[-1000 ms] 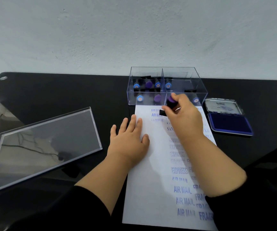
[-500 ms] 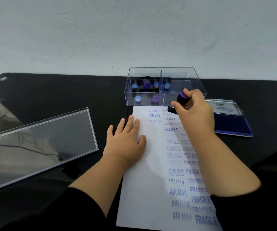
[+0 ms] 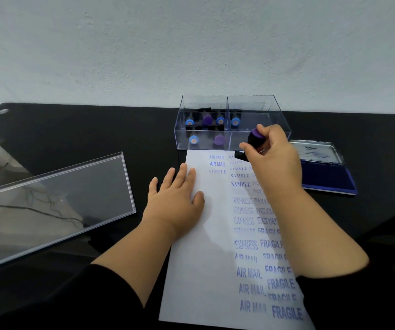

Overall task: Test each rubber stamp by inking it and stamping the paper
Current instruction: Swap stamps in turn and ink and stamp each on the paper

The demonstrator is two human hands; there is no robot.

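Note:
My right hand [image 3: 272, 160] grips a black rubber stamp with a purple cap [image 3: 253, 141], tilted, its base at the top edge of the white paper [image 3: 201, 258]. The paper carries blue prints reading AIR MAIL, SAMPLE, EXPRESS, FAX OUT and FRAGILE. My left hand [image 3: 175, 198] lies flat on the paper's left edge, fingers straight. A clear plastic box [image 3: 275, 108] behind the paper holds several stamps with blue and purple caps [image 3: 207, 120]. The open blue ink pad [image 3: 327, 175] lies to the right, partly behind my right hand.
The box's clear lid [image 3: 56, 198] lies on the black table [image 3: 72, 129] to the left. A pale wall rises right behind the box. My dark sleeves fill the lower corners.
My right hand lifted the stamp off the paper, swung right toward the ink pad, then came back left to the paper's top edge. My left hand stayed flat on the sheet.

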